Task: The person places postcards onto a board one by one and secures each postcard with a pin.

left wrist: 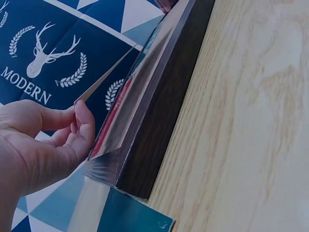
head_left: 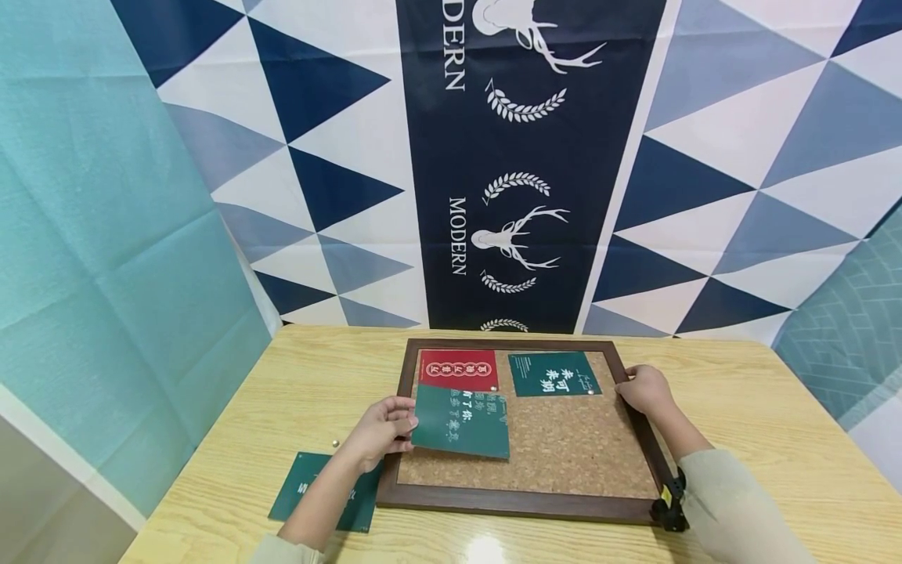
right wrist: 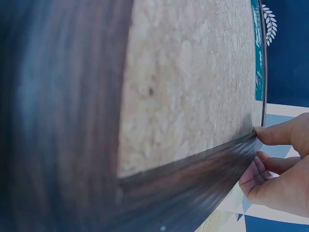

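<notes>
My left hand (head_left: pixel 380 432) pinches a green card (head_left: pixel 461 423) with white characters by its left edge, thumb on top. The card hovers over the left part of a cork board (head_left: pixel 571 446) and overlaps a red card (head_left: pixel 458 370) in the head view. In the left wrist view the held card (left wrist: pixel 104 77) appears edge-on, tilted above the board. My right hand (head_left: pixel 647 389) grips the dark wooden frame (head_left: pixel 644 446) at its right side, thumb on the upper face and fingers beneath, as the right wrist view shows. Another green card (head_left: pixel 555 374) lies at the board's top right.
A green card (head_left: pixel 359 509) lies on the wooden table (head_left: pixel 324 360) left of the board, partly under my left forearm. A small round pin (head_left: pixel 335 443) sits near it. A black clip-like device (head_left: pixel 669 505) is by the frame's lower right corner. Patterned cloth (head_left: pixel 521 157) hangs behind.
</notes>
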The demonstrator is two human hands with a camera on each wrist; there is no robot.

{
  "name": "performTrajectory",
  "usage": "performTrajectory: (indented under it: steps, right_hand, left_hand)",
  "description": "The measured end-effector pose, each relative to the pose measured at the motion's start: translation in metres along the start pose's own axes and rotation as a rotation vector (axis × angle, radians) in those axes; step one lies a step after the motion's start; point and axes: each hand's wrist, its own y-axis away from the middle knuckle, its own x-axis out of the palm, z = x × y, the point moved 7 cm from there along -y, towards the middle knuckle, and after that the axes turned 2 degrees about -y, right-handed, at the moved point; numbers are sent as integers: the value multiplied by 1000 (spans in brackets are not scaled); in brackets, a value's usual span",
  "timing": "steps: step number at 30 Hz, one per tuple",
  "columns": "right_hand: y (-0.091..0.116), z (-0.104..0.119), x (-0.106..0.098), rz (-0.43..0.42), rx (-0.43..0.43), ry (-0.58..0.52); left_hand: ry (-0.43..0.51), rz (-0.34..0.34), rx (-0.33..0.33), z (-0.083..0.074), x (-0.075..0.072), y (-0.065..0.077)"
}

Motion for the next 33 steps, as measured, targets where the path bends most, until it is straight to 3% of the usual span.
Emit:
performTrajectory:
  steps: [33]
  right_hand:
    - [1,-1,1,0,7,-1]
  left_hand:
    - [-43,-23,-33,10,9,-1]
